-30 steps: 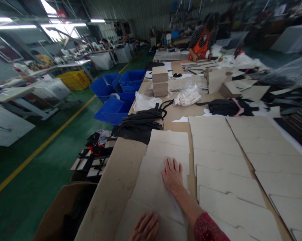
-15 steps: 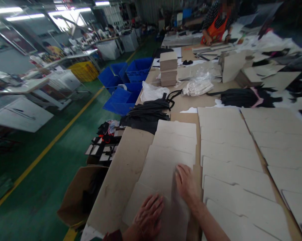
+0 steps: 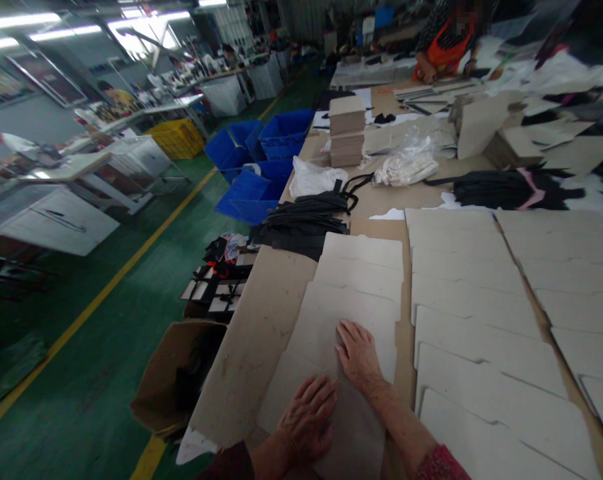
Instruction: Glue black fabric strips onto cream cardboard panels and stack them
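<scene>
A column of overlapping pale grey-beige cardboard sheets (image 3: pixel 351 297) runs away from me along the left part of the table. My left hand (image 3: pixel 309 413) lies flat on the nearest sheet, its fingers stretched out. Farther up the same column, my right hand (image 3: pixel 359 353) rests with its palm down and fingers extended on a sheet. Neither hand grips anything. To the right lie two more columns of overlapping sheets, one (image 3: pixel 486 327) beside my right forearm and another (image 3: pixel 576 267) at the far right.
Bundled black fabric strips (image 3: pixel 301 223), a clear plastic bag (image 3: pixel 409 160) and a stack of boards (image 3: pixel 346 133) stand beyond the sheets. Blue bins (image 3: pixel 254 193) and an open carton (image 3: pixel 164 380) are left of the table edge. A co-worker in an orange apron (image 3: pixel 444 57) stands at the far end.
My right hand has shifted slightly left across the sheet, with more of its sleeve showing. The left hand stays flat on the nearest sheet. The view has turned a little left.
</scene>
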The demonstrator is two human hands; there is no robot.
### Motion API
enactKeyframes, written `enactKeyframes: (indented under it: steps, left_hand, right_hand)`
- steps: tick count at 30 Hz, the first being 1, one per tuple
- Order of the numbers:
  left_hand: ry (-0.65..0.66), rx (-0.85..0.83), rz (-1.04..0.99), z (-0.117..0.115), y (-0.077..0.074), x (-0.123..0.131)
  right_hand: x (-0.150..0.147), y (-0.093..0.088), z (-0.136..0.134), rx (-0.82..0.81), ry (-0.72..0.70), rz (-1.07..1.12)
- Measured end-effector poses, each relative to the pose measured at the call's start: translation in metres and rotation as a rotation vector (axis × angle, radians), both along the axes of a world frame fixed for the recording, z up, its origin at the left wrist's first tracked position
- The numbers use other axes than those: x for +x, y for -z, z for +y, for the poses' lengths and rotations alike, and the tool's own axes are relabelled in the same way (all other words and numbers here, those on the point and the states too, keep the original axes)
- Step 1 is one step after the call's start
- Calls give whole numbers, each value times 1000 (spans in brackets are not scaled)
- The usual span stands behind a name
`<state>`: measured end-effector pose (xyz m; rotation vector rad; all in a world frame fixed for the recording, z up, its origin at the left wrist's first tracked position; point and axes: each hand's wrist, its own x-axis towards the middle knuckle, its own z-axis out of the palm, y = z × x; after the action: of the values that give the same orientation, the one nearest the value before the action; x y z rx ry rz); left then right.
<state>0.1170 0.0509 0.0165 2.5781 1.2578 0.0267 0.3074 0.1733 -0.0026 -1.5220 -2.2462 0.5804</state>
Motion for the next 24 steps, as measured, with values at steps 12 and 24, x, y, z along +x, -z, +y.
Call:
enactKeyframes:
  steps: [12, 24]
  left_hand:
    - [-45, -1, -15, -13, 2, -2]
    - [95, 574, -15, 0, 8, -9]
  right_hand:
    - [-9, -4, -9, -24, -39, -51]
    - [5, -27, -13, 79, 45, 62]
